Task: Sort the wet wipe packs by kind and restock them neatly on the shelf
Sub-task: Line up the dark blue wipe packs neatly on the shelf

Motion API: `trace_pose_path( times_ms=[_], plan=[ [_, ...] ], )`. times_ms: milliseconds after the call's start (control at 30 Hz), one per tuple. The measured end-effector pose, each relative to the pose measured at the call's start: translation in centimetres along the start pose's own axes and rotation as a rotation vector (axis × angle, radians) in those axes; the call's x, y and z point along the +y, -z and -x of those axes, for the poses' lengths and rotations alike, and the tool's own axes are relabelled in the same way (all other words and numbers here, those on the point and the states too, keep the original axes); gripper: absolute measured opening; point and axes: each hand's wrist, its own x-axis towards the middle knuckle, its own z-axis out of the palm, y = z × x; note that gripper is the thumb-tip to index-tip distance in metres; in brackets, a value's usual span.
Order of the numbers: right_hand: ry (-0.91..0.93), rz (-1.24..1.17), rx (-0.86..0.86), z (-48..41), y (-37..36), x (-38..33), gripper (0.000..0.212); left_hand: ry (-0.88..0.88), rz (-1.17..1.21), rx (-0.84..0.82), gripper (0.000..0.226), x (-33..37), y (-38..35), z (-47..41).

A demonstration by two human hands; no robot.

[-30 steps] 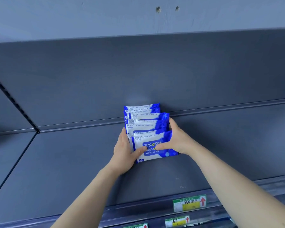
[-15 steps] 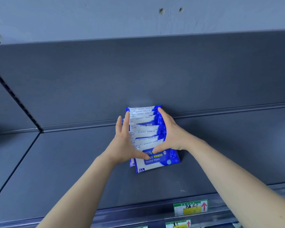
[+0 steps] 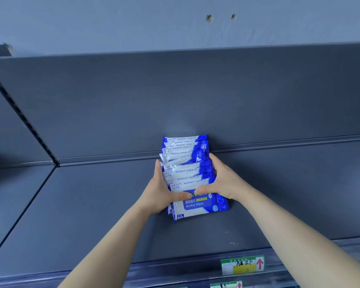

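Observation:
Several blue-and-white alcohol wipe packs stand in a front-to-back row on the dark grey shelf, reaching the back panel. My left hand grips the row's left side, thumb across the front pack's face. My right hand grips the right side, its thumb also on the front pack, which reads "Alcohol Wipes". The two thumbs nearly meet. Both hands squeeze the row between them.
The shelf's back panel rises behind the row. A perforated upright divides off a neighbouring bay at the left. A price label with a red arrow sits on the shelf's front rail; another label shows below.
Both hands slid back toward me along the row's sides, from straight fingers near its rear to a grip at its front. The packs now stand closer together.

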Motion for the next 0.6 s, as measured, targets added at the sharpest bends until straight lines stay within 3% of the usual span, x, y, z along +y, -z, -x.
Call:
trace_pose_path(
  times_ms=[200, 400, 500, 600],
  plan=[
    [0.124, 0.041, 0.238, -0.2, -0.2, -1.4, 0.109, -0.159, -0.049, 0.045, 0.099, 1.4, 0.6, -2.1],
    [-0.008, 0.129, 0.063, 0.5, 0.3, 0.5, 0.143, -0.162, -0.120, 0.003, 0.110, -0.5, 0.2, -0.9],
    [0.005, 0.136, 0.082, 0.5, 0.4, 0.5, 0.144, -0.173, -0.185, -0.068, 0.125, -0.9, 0.7, -0.6],
    [0.029, 0.140, 0.170, 0.5, 0.1, -0.2, 0.143, -0.172, -0.312, 0.011, 0.120, -0.1, 1.1, -1.0]
  ],
)
